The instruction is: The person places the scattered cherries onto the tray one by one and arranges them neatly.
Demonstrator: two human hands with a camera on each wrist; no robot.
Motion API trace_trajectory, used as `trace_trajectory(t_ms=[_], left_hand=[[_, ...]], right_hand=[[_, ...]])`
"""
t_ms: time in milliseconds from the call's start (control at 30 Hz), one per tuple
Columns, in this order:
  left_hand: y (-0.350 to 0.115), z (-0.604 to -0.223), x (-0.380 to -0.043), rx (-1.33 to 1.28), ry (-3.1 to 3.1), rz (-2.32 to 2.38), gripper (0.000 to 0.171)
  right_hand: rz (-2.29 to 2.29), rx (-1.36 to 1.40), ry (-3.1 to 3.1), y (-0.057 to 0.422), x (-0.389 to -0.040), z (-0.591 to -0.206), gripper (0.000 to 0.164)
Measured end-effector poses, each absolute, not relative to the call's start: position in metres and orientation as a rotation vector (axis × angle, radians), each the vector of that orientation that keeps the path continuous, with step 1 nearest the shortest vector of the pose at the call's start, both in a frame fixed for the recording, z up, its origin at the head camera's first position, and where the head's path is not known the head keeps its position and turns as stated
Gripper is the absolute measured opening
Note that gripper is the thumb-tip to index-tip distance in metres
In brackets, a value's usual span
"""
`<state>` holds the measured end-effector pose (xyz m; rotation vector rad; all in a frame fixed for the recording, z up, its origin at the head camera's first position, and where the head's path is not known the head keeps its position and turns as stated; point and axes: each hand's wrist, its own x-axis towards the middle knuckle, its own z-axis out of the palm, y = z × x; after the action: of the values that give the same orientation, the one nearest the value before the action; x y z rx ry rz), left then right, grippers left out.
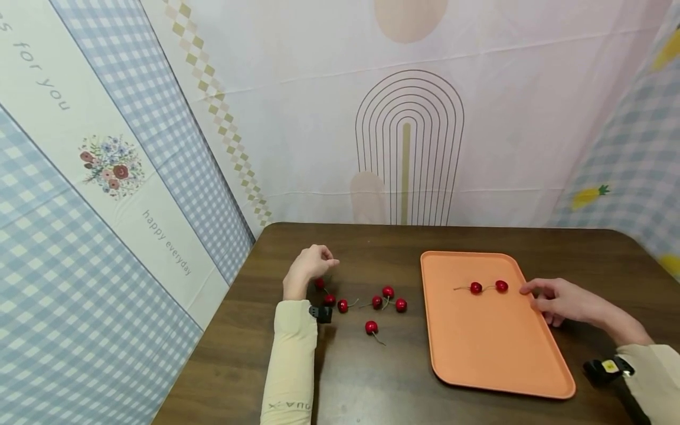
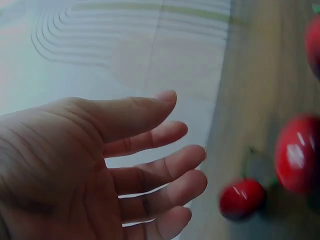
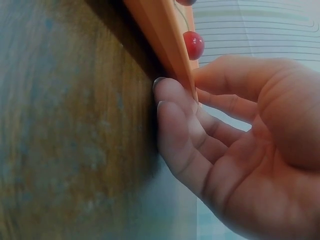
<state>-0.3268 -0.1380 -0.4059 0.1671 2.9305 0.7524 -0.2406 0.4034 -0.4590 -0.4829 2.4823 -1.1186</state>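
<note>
My left hand (image 1: 312,263) hovers over the table's left part with nothing between its loosely bent fingers. Just below it lies a red cherry (image 1: 319,283), with another cherry (image 1: 329,300) close by; in the left wrist view a cherry (image 2: 242,199) with its stem shows beyond the fingertips. An orange tray (image 1: 489,348) lies on the right, bearing two stemmed cherries, one cherry (image 1: 476,288) beside the other cherry (image 1: 501,286). At the tray's right edge my right hand (image 1: 565,300) pinches the rim, thumb on the inner side and fingers along the outer side.
More red cherries lie between the left hand and the tray, among them a cherry (image 1: 388,292) in a small cluster and a single cherry (image 1: 371,327) nearer the front. The dark wooden table (image 1: 372,389) meets a patterned cloth (image 1: 308,147) at its back edge.
</note>
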Motion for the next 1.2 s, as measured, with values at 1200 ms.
trace_trajectory(t_ms=[1200], left_hand=[[-0.130,-0.422,-0.327,0.077,2.953,0.617,0.018]], right_hand=[[-1.085,-0.475,2.499,0.399,-0.241,-0.457,0.036]])
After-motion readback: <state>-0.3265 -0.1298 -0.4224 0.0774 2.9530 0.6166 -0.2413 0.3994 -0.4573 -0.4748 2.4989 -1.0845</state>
